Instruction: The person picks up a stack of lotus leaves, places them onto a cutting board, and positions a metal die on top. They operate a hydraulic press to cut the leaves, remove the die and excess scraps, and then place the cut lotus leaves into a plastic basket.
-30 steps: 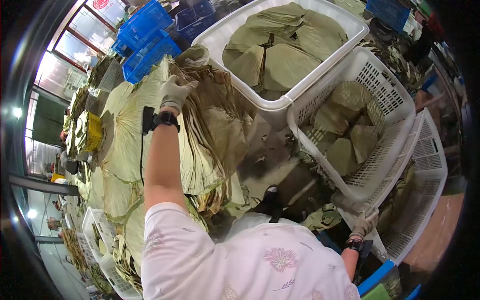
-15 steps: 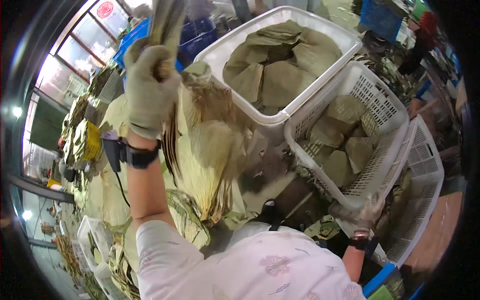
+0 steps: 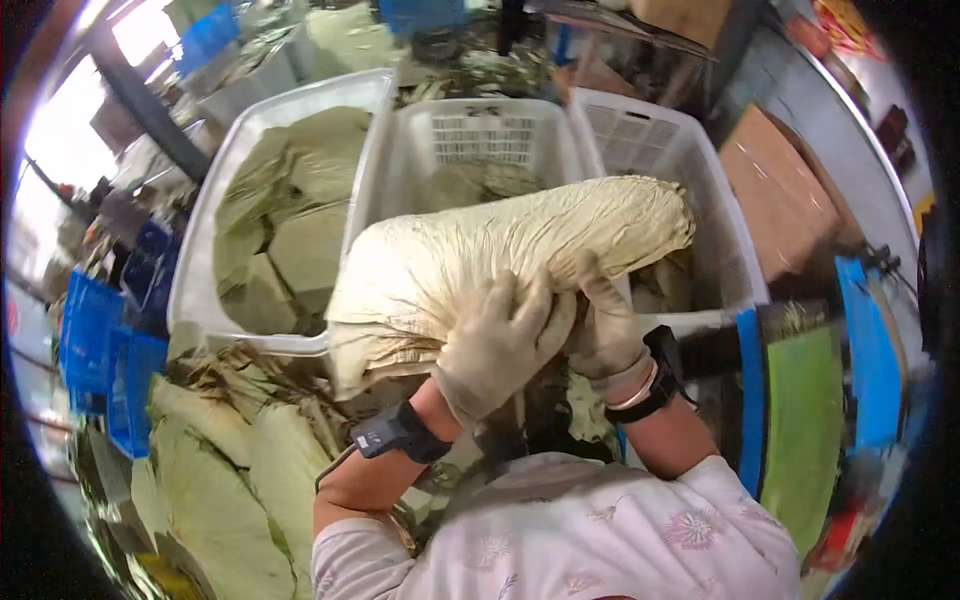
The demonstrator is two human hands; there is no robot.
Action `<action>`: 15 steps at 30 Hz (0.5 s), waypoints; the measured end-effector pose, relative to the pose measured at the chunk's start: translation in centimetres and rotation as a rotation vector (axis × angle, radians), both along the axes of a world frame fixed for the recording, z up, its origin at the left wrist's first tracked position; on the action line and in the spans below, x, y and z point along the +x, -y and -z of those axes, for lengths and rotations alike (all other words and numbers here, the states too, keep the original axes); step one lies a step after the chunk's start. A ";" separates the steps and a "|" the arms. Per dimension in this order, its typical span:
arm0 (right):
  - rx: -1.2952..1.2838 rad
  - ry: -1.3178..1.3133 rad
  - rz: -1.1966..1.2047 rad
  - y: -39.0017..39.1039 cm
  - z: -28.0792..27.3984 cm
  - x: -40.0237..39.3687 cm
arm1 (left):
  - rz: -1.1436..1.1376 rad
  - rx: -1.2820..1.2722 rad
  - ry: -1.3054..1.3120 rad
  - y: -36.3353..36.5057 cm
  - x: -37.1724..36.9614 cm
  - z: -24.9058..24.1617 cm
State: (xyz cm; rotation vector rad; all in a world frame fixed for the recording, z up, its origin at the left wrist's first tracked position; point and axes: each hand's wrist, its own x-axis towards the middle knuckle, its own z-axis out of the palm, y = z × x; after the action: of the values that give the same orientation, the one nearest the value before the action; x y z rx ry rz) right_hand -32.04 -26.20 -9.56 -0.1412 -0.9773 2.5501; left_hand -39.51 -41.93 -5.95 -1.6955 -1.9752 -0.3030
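Note:
A thick folded bundle of pale dried leaves [image 3: 510, 245] lies across my two gloved hands, in front of the white baskets. The glove of my left hand [image 3: 505, 345] is against its lower side, fingers pointing up and to the right. My right hand [image 3: 608, 335] grips the lower edge right beside it, thumb and fingers on the leaves. Part of the fingers of both hands is hidden under or behind the bundle. Behind it, the middle white basket [image 3: 485, 112] holds more flat leaves [image 3: 480, 185].
A white tub [image 3: 385, 100] of leaves stands at left, another white basket [image 3: 740, 230] at right. Large leaves [image 3: 215, 490] are piled at lower left. Blue crates [image 3: 135, 390] are at far left, a green panel [image 3: 800, 420] and cardboard [image 3: 780, 200] at right.
The view has turned towards the baskets. My left hand has come down from its raised place with leaves, and my right hand has left the basket rim; both are now at the bundle.

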 end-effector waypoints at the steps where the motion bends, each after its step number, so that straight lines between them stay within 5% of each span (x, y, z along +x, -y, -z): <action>1: 0.057 0.144 0.152 0.0 0.8 0.9 | 0.033 0.007 0.023 -0.5 0.7 0.4; 2: -0.157 0.175 0.099 1.0 -1.0 2.1 | 0.103 0.053 0.031 -0.6 1.3 0.7; 7: -0.068 -0.077 -0.023 -4.3 2.6 7.1 | 0.369 0.258 0.164 -3.0 4.5 0.8; 9: -0.074 0.139 0.230 -4.3 -1.6 9.2 | 0.409 0.332 0.186 -2.6 6.7 -0.1; 11: -0.111 0.089 0.363 -5.6 -1.8 11.1 | 0.488 0.474 0.404 -2.4 9.2 1.1; 14: 0.018 -0.024 0.556 -8.6 -0.3 15.8 | 0.466 0.346 0.933 -2.9 12.7 5.2; 15: 0.026 -0.044 0.560 -8.7 -1.3 17.3 | 0.479 0.352 0.915 -4.4 13.4 6.3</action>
State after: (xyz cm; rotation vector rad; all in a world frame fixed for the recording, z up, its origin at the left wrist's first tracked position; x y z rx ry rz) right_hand -14.70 -17.52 -8.31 -0.3030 -0.8134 2.0185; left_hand -26.13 -37.48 -12.26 -1.9339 -1.8223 -1.7409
